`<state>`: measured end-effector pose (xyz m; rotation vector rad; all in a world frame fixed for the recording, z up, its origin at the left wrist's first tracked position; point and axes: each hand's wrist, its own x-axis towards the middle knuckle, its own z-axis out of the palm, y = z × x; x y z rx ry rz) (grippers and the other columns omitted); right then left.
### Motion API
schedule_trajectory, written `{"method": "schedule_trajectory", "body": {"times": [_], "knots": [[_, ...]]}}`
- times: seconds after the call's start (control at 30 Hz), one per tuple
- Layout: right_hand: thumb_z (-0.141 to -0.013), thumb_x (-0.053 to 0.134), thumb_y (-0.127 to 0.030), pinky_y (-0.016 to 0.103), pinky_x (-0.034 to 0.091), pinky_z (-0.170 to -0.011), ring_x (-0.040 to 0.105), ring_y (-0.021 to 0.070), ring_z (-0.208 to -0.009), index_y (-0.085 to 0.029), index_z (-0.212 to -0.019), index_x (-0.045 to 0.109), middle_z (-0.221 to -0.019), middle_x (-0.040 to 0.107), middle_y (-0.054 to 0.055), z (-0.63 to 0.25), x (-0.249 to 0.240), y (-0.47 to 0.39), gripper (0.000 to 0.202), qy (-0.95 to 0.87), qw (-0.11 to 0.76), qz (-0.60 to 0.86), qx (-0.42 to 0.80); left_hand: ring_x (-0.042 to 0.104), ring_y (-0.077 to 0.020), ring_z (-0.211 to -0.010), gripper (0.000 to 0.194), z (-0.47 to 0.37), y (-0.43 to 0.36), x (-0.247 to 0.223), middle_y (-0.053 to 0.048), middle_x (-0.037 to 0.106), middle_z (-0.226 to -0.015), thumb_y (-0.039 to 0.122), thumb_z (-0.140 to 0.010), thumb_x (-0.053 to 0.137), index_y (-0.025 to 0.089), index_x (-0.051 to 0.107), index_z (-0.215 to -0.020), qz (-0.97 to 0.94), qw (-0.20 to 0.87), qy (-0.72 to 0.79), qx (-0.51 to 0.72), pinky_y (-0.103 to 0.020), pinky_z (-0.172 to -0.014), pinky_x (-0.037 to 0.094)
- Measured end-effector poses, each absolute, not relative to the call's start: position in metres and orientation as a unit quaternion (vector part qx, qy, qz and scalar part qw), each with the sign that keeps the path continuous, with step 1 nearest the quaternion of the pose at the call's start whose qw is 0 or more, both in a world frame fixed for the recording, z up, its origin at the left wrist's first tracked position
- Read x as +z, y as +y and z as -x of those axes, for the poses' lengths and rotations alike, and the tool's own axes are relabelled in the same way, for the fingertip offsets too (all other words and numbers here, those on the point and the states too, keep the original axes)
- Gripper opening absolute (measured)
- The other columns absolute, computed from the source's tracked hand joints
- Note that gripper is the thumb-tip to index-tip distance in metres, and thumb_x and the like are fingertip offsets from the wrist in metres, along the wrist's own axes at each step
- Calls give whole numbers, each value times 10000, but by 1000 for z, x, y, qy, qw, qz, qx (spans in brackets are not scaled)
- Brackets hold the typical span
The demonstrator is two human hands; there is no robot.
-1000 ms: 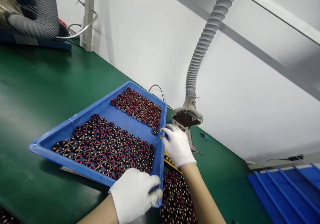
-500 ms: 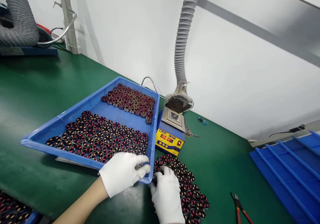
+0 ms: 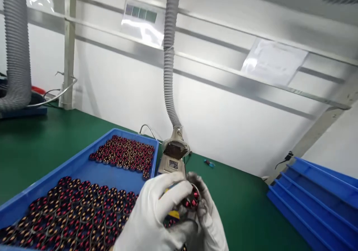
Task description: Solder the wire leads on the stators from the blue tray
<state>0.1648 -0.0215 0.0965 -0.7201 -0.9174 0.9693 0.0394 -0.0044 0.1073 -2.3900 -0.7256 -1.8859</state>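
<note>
Both hands wear white gloves and meet low in the middle of the view. My left hand [image 3: 155, 217] and my right hand [image 3: 208, 221] together hold one small round stator [image 3: 192, 199] with red windings, raised in front of the camera. My left thumb and fingers wrap it from the left, my right fingers from the right and below. Just left of the hands lies a blue tray [image 3: 84, 165] with two groups of several like stators [image 3: 123, 154].
A soldering station [image 3: 171, 164] stands behind the hands under a grey ribbed extraction hose [image 3: 167, 68] with a round hood. Stacked blue trays [image 3: 316, 202] sit at the right. The bench top is green [image 3: 243, 202]. A second hose [image 3: 15, 49] hangs at the far left.
My left hand let go of the blue tray's corner. My right hand came up from the loose stators on the bench with one piece, and both hands now hold it. The view tilted upward.
</note>
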Motion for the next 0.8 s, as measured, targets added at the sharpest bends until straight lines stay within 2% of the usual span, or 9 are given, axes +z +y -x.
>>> {"method": "schedule_trajectory", "body": {"times": [0.1,0.17,0.27,0.37,0.43,0.57,0.7,0.8], "knots": [[-671,678,-540,415,502,-830,622,296,-950,-293,-870,701,-939,696,47,-159,100,-24,318,-428,702,334,461,581,-185,-970,235,-46,2,103,-86,609,-1056,195,-854,483,216,523,-1085,743,86,-226,-624,-324,-789,516],[-686,654,-572,400,499,-840,614,290,-963,-273,-858,706,-920,695,53,-161,101,-24,348,-443,694,336,458,580,-194,-953,199,-45,7,101,-86,611,-1038,205,-860,474,216,532,-1050,752,101,-216,-615,-335,-765,515],[-653,693,-560,386,491,-859,607,272,-974,-293,-939,692,-982,683,42,-165,99,-23,392,-475,671,338,458,571,-201,-980,197,-41,10,101,-74,610,-1077,184,-825,491,220,533,-1015,773,53,-219,-593,-345,-791,511],[-703,642,-566,394,493,-860,606,257,-989,-336,-989,674,-1005,679,23,-167,91,-20,369,-478,657,341,472,570,-182,-989,204,-38,12,100,-47,612,-1086,129,-761,505,229,541,-935,774,-19,-241,-586,-318,-814,508],[-731,608,-573,399,480,-884,597,256,-1015,-332,-991,674,-1020,676,28,-165,86,-18,360,-473,659,346,472,567,-181,-988,205,-36,12,99,-49,618,-1073,115,-758,504,221,544,-929,774,-15,-236,-588,-317,-815,504],[-662,714,-502,377,446,-927,591,251,-1020,-311,-956,687,-1024,679,33,-158,82,-16,351,-447,667,337,492,541,-201,-1035,268,-33,14,96,-56,605,-1111,87,-732,513,217,541,-965,777,-3,-239,-582,-348,-846,491],[-667,700,-524,355,464,-882,608,235,-953,-294,-926,696,-1026,674,35,-157,89,-20,346,-416,688,326,497,548,-184,-1037,225,-32,16,96,-37,607,-1106,143,-775,534,242,537,-977,794,-70,-232,-558,-325,-864,491],[-601,751,-520,352,485,-797,610,241,-854,-268,-857,703,-891,671,53,-165,99,-26,361,-475,688,359,415,557,-175,-1034,120,-30,17,97,-40,621,-1077,286,-864,523,246,545,-976,804,-90,-218,-546,-310,-871,489]]}}
